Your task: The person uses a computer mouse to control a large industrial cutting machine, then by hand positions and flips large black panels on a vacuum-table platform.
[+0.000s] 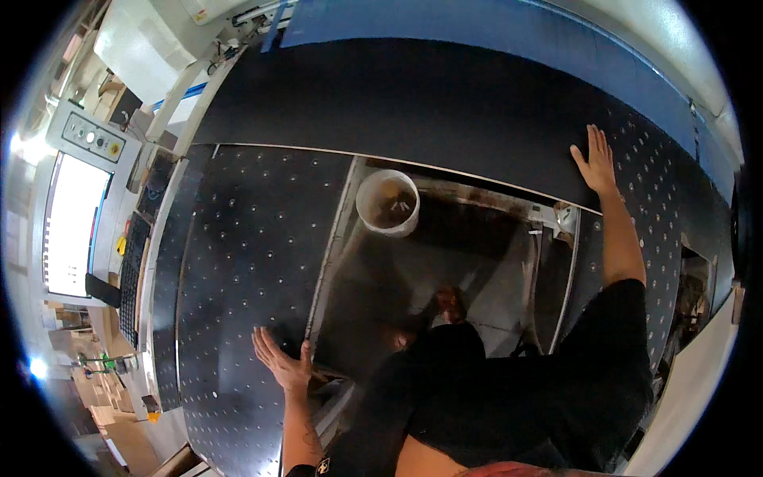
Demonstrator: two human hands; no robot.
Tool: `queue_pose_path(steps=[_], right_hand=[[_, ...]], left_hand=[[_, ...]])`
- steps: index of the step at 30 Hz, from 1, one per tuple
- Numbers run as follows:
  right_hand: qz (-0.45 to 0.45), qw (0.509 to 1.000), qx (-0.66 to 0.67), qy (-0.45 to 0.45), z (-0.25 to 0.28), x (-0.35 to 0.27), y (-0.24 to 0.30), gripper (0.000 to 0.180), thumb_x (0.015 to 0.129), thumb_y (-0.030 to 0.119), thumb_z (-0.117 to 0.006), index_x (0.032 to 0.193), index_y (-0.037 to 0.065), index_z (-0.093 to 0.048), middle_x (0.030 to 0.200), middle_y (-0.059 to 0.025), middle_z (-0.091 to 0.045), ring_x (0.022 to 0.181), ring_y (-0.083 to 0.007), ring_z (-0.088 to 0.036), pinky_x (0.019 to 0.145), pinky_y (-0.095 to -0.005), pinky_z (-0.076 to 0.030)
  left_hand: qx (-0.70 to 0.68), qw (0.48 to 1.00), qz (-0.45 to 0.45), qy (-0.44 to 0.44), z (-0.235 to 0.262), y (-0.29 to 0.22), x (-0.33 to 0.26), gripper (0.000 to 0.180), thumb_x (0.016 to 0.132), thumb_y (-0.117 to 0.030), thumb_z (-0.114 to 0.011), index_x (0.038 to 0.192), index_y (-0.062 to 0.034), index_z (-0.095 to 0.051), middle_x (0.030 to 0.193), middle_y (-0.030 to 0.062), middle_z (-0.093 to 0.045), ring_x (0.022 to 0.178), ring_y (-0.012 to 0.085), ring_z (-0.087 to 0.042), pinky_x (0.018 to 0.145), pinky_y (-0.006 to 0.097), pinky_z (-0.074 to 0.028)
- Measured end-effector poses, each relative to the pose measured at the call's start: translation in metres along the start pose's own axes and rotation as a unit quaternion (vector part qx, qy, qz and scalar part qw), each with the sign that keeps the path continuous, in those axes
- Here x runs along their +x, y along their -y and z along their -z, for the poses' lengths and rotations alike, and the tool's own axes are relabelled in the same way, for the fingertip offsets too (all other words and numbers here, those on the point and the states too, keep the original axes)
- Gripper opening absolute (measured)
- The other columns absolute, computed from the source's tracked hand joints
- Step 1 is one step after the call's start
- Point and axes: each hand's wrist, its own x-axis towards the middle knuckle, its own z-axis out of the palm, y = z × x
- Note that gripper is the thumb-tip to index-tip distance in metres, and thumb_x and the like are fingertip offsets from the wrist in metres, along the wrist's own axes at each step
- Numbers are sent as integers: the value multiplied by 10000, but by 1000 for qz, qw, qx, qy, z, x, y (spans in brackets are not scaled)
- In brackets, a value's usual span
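Observation:
My left hand [284,367] rests with its fingers spread on the dark table wing [246,238], which is dotted with small round metal points. It lies close to the wing's inner edge and holds nothing. Farther off to the right, my right hand [598,163] lies flat, fingers stretched out, on the right end of a long black board [397,103]. This board spans the far side of the table, and its thin pale edge faces me. Behind it hangs a blue strip curtain [477,36].
I stand in a gap between two table wings. A white bucket [395,230] with small scraps inside sits in the gap's far left corner. A lit monitor [75,226], keyboard [133,274] and button panel [93,137] stand at the left. Another dotted wing [640,230] extends on the right.

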Motion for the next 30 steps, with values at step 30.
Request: queue_pose_path(steps=[30], right_hand=[[173,786,589,72,163,-479,404,838,1020,448,-664,1651,7,-335,1727,-256,-305,1632,-449,-213,1312,-560,-192]], left_hand=[[-488,863,16,127,85,-81,-200,800,1031,-216,-694,1653,40,-260,1683,230,-341,1538,377,-372,1274,482,-289]])
